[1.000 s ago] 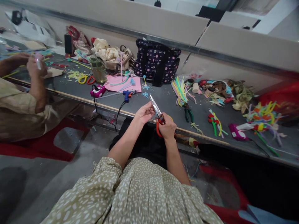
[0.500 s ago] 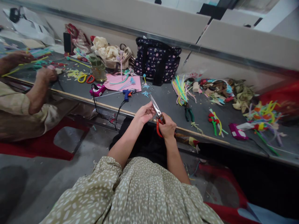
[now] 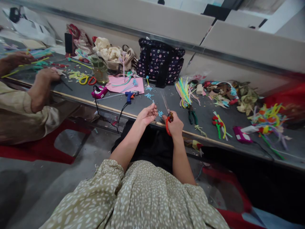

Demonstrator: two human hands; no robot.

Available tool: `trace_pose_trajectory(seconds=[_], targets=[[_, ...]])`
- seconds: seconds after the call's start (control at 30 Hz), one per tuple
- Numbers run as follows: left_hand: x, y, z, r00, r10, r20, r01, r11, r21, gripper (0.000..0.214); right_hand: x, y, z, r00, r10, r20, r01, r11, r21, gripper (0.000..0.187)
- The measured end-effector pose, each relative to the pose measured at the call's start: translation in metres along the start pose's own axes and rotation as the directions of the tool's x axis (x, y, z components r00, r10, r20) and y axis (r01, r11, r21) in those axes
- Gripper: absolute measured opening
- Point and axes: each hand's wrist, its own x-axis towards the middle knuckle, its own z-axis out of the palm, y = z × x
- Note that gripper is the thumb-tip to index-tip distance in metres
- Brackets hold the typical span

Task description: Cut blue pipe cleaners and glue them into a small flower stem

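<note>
My right hand (image 3: 175, 124) grips red-handled scissors (image 3: 167, 114) at the near edge of the grey table (image 3: 166, 98); the blades point up and away, blurred by motion. Just left of it, my left hand (image 3: 147, 114) is curled, fingers pinched on a small light-blue fuzzy piece (image 3: 160, 113) that sits between the two hands. A few light-blue scraps (image 3: 149, 95) lie on the table just beyond my left hand.
A blue glue gun (image 3: 130, 95), pink paper (image 3: 124, 85), a spotted bag (image 3: 160, 62), green pliers (image 3: 192, 116) and heaps of coloured pipe cleaners (image 3: 184, 90) cover the table. Another person's hands (image 3: 45, 74) work at the far left.
My right hand has moved the scissors to the right, away from my left hand, and a small blue piece now shows between them. The other person's hand lowered onto the table.
</note>
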Motion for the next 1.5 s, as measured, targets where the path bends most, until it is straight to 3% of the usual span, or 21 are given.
trace_pose_trajectory(seconds=[0.1, 0.17, 0.23, 0.37, 0.43, 0.5, 0.83, 1.07, 1.5], targets=[[0.009, 0.0, -0.006, 0.989, 0.125, -0.084, -0.115, 0.987, 0.114, 0.007, 0.008, 0.009, 0.002, 0.993, 0.119, -0.007, -0.119, 0.993, -0.026, 0.054], [0.018, 0.002, -0.011, 0.957, 0.267, -0.111, -0.235, 0.942, 0.238, 0.01, 0.014, 0.016, 0.004, 0.984, 0.18, -0.003, -0.18, 0.983, -0.034, 0.055], [0.028, 0.006, -0.018, 0.897, 0.43, -0.108, -0.363, 0.852, 0.377, 0.011, 0.02, 0.021, 0.005, 0.976, 0.216, 0.012, -0.216, 0.976, -0.022, 0.054], [0.05, 0.019, -0.031, 0.732, 0.681, -0.037, -0.537, 0.609, 0.583, 0.012, 0.029, 0.026, 0.009, 0.968, 0.246, 0.049, -0.245, 0.969, -0.012, 0.051], [0.059, 0.024, -0.035, 0.699, 0.715, 0.005, -0.557, 0.54, 0.631, 0.013, 0.029, 0.026, 0.012, 0.968, 0.242, 0.07, -0.241, 0.97, -0.025, 0.05], [0.064, 0.027, -0.038, 0.706, 0.708, 0.004, -0.539, 0.534, 0.651, 0.013, 0.027, 0.024, 0.014, 0.971, 0.221, 0.092, -0.219, 0.975, -0.037, 0.048], [0.055, 0.011, -0.029, 0.845, 0.521, -0.12, -0.383, 0.746, 0.545, 0.014, 0.0, 0.013, 0.024, 0.997, -0.074, 0.03, 0.078, 0.984, -0.159, 0.042], [0.032, 0.009, -0.012, 0.899, 0.419, -0.127, -0.337, 0.848, 0.409, 0.02, -0.012, -0.001, 0.025, 0.99, -0.143, -0.003, 0.139, 0.968, -0.211, 0.04], [-0.008, -0.004, 0.013, 0.902, 0.432, -0.018, -0.402, 0.851, 0.338, 0.021, -0.023, -0.02, 0.009, 0.971, -0.211, -0.113, 0.179, 0.954, -0.242, 0.04]])
